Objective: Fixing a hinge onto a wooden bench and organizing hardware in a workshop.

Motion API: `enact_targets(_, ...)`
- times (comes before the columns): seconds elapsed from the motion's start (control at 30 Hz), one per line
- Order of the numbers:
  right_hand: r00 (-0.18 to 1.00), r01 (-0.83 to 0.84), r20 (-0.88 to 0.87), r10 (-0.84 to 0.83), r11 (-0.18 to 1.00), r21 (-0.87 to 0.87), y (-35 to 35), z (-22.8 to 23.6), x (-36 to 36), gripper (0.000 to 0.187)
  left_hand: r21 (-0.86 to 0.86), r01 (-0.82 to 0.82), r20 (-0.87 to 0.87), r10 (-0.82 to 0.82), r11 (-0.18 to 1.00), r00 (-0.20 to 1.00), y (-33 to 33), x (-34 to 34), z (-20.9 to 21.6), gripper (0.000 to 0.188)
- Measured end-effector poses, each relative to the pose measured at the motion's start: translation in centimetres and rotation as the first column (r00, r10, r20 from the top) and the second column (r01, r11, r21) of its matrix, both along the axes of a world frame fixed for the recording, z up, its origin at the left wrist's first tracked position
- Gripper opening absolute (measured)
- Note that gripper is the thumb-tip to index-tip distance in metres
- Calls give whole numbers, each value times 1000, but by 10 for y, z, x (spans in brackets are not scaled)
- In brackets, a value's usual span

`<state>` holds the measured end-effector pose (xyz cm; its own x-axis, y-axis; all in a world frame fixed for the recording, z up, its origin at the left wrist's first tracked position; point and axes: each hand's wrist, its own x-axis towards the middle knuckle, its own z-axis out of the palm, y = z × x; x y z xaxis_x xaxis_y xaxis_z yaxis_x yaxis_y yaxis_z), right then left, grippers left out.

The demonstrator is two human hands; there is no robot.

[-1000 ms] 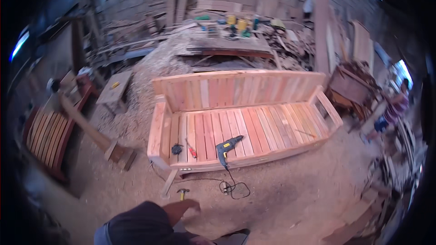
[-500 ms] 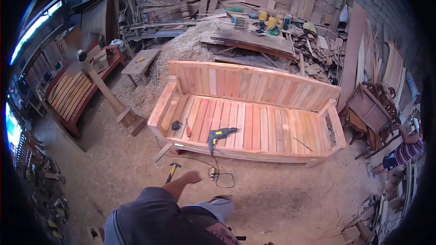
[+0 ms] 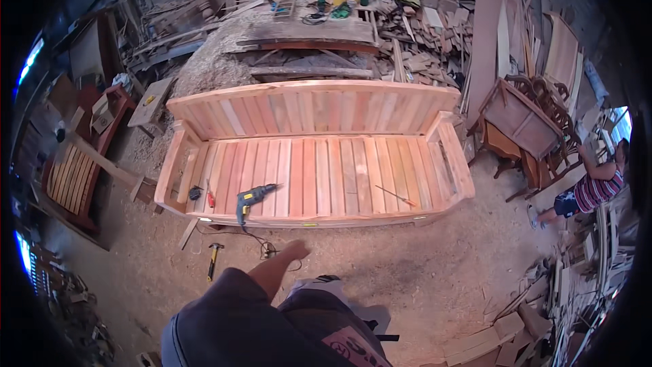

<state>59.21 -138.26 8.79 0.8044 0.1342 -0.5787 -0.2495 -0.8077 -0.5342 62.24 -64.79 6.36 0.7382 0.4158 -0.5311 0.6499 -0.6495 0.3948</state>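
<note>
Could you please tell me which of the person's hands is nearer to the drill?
Left, going by what shows: the left hand is in front of the drill and to its right, not touching it. The right hand is out of view, so I cannot place it.

There is lots of room over the dusty floor (image 3: 421, 265) to the right of the left hand (image 3: 297, 250). A black cord (image 3: 269, 251) lies just left, in the way. The bench seat (image 3: 316, 180) has a wide gap between the power drill (image 3: 251, 198) and the long screwdriver (image 3: 405, 200). The high backrest (image 3: 319, 112) blocks the far side
</note>
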Motion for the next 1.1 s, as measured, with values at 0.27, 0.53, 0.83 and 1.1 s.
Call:
enact_targets(0.27, 969, 245, -55, -239, 940, 237, -46, 43, 213, 41, -155, 67, 385, -2, 986, 923, -136, 468, 104, 51)
enact_targets(0.53, 938, 345, -124, -323, 837, 424, -140, 61, 517, 9, -595, -271, -132, 241, 757, 962, -285, 634, 72, 54)
enact_targets(0.83, 924, 346, 22, -381, 862, 369, -55, 159, 977, 35, -265, -414, 111, 454, 871, 884, -249, 713, -63, 42)
enact_targets(1.1, 840, 444, -416, -349, 883, 154, -72, 108, 1098, 44, -129, -812, -93, 808, 570, 582, -217, 866, -49, 64)
